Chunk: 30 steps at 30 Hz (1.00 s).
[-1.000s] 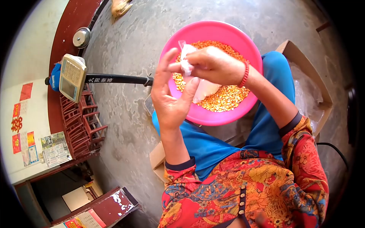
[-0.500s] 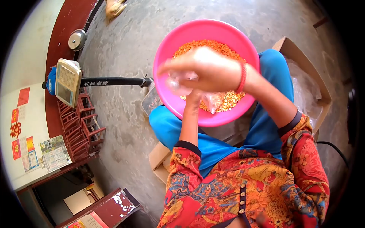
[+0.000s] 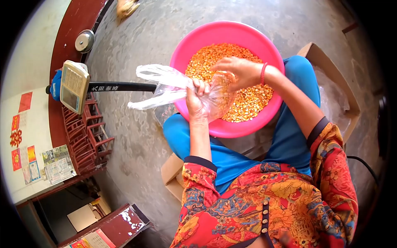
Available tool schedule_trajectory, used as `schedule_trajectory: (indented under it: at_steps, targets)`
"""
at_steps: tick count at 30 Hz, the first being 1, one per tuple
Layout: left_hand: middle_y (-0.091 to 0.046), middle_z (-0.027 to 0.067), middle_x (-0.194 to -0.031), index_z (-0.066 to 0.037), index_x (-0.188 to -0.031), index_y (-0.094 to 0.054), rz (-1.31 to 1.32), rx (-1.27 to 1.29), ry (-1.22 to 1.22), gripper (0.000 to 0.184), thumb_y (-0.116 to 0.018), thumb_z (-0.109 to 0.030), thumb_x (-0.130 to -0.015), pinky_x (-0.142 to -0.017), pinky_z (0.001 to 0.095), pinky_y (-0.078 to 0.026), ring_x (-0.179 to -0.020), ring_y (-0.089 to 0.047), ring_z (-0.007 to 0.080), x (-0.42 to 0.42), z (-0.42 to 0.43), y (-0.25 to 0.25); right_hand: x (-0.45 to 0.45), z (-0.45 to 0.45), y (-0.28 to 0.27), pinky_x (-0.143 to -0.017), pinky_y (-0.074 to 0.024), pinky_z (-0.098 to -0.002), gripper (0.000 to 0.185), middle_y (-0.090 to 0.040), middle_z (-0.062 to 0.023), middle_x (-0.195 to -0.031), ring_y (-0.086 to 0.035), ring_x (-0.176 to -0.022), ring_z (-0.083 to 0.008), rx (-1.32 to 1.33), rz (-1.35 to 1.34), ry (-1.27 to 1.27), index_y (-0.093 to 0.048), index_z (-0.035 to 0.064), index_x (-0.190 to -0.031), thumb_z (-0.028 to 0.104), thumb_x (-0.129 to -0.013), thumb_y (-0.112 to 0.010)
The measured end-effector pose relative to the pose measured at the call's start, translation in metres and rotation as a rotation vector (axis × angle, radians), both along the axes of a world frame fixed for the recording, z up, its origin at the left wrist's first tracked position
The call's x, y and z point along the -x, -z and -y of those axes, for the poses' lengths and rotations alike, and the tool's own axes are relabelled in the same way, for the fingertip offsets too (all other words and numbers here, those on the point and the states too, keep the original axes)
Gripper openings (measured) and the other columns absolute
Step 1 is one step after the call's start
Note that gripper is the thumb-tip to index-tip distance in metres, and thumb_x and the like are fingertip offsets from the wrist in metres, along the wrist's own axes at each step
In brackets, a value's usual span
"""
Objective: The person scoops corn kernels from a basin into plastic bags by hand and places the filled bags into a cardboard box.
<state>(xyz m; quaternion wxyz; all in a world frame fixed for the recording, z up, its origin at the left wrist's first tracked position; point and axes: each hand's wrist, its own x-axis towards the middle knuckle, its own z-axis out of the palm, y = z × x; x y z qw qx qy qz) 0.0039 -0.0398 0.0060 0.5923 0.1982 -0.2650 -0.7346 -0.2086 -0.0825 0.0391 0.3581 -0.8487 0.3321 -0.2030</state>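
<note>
A clear plastic bag point(image 3: 169, 94) is bunched in my left hand point(image 3: 197, 100), whose fingers are wrapped round its neck. Its two handles stick out to the left, past the rim. The lower part of the bag bulges to the right over the basin, and orange-yellow shows through it. Close beside that bulge is my right hand point(image 3: 242, 73), fingers stretched out to the left. Whether it touches the bag I cannot tell. Beneath both hands, yellow and orange corn kernels point(image 3: 252, 103) lie in a round pink basin point(image 3: 188, 47) between my knees.
A platform scale's display point(image 3: 74, 87) stands on a black post point(image 3: 120, 87) to the left. Red wooden stools point(image 3: 87, 136) are stacked by the wall. An open cardboard box point(image 3: 351, 99) with clear plastic inside sits at my right, another box point(image 3: 171, 173) near my left knee.
My hands have moved apart. The bag, earlier crumpled between them, now stretches out with its handles to the left. My right hand has shifted right, uncovering more corn.
</note>
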Motion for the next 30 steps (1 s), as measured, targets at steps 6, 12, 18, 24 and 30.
schedule_trajectory:
  at_steps: [6, 12, 18, 24, 30]
  targets:
    - [-0.06, 0.007, -0.094, -0.005, -0.098, -0.057, 0.521, -0.077, -0.201, 0.034, -0.047, -0.037, -0.093, -0.085, 0.0351, -0.044, -0.092, -0.056, 0.0207, 0.012, -0.011, -0.001, -0.027, -0.009, 0.028, -0.078, -0.0462, -0.0417, 0.009, -0.06, -0.0095, -0.089, -0.057, -0.088, -0.0307, 0.202, -0.024, 0.046, -0.065, 0.0068, -0.077, 0.014, -0.073, -0.061]
    - [-0.047, 0.013, -0.126, 0.0, -0.128, -0.041, 0.658, 0.01, -0.105, 0.069, -0.068, -0.042, -0.079, -0.098, 0.0331, -0.037, -0.116, -0.045, 0.0207, 0.017, -0.01, -0.001, -0.026, -0.008, 0.023, -0.064, -0.0489, -0.0403, 0.011, -0.061, -0.0148, -0.074, -0.061, -0.071, -0.0313, 0.099, -0.056, 0.219, -0.064, 0.0044, -0.078, 0.014, -0.075, -0.059]
    - [-0.047, 0.0102, -0.124, -0.002, -0.128, -0.04, 1.274, 0.288, 0.18, 0.054, -0.062, -0.027, -0.085, -0.098, 0.0319, -0.036, -0.114, -0.044, 0.0198, 0.017, -0.016, 0.033, -0.022, -0.01, 0.02, -0.06, -0.0478, -0.038, 0.011, -0.06, -0.0186, -0.071, -0.061, -0.066, -0.033, -0.056, 0.107, 0.174, -0.063, 0.0007, -0.079, 0.008, -0.074, -0.058]
    - [-0.057, 0.0035, -0.098, -0.007, -0.114, -0.051, 0.87, -0.008, -0.046, 0.03, -0.047, -0.029, -0.095, -0.073, 0.0299, -0.049, -0.088, -0.055, 0.0152, 0.009, -0.027, 0.048, -0.008, 0.004, 0.008, -0.07, -0.0486, -0.0294, 0.014, -0.064, -0.0078, -0.086, -0.059, -0.081, -0.0131, -0.227, 0.312, 0.224, -0.062, -0.0001, -0.094, 0.0, -0.082, -0.053]
    - [-0.06, 0.006, -0.086, -0.004, -0.092, -0.056, 0.601, 0.25, -0.253, 0.032, -0.044, -0.033, -0.096, -0.088, 0.0327, -0.044, -0.093, -0.057, 0.0173, 0.01, -0.003, -0.018, 0.009, 0.019, 0.014, -0.07, -0.0442, -0.023, 0.01, -0.06, -0.0017, -0.083, -0.053, -0.077, -0.0073, -0.222, 0.249, 0.243, -0.059, -0.0016, -0.091, 0.0, -0.083, -0.053]
